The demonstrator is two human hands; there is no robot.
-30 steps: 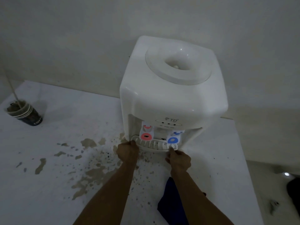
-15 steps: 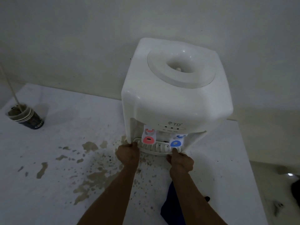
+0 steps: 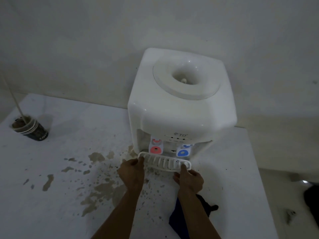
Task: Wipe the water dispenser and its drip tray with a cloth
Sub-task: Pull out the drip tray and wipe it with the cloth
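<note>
Sliding out from the water dispenser (image 3: 181, 109), the drip tray (image 3: 164, 163) is coming free for wiping, left hand (image 3: 132, 175) and right hand (image 3: 189, 180) pinching its ends.

Slatted white tray (image 3: 164, 163) under white dispenser (image 3: 181, 114)

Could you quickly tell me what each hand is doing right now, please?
Left hand: holding the left end of the drip tray.
Right hand: holding the drip tray's right end.
</note>
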